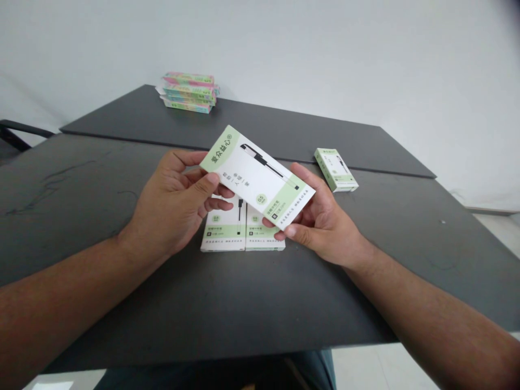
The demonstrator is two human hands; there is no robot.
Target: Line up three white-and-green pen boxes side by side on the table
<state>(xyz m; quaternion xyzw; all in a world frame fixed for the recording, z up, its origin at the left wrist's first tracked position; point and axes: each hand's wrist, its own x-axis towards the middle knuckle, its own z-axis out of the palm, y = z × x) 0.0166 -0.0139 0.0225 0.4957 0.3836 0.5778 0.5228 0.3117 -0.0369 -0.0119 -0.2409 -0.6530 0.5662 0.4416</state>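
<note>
two hands, one pen box held over the desk

both hands held a single green-and-white pen box (257,176) in the air above the dark desk (101,216). the left hand (179,206) was clamped on the box's upper-left end, thumb lying across the printed face near the green corner and the fingers curled beneath it. the right hand (320,222) was clamped on the lower-right end, thumb under the near edge and the fingers behind the far edge. the box was tilted — its left end higher and farther away, its right end lower and nearer — with the face showing a drawn black pen and lines of print turned up to the camera.

directly below the held box, two more boxes of the same kind lay flat on the desk, side by side and touching: the left lying box (224,230) and the right lying box (264,234). their upper parts were hidden by the held box and the fingers. a fourth box (336,169) lay flat to the right, well apart from the hands, close to the seam where a second desk top (264,124) met the near one.

at the far left of that second top sat a stack of colourful packs (189,92) — pink, green and blue, loosely piled. a white wall (365,54) stood behind, and a dark chair arm (16,132) showed at the left edge.
</note>
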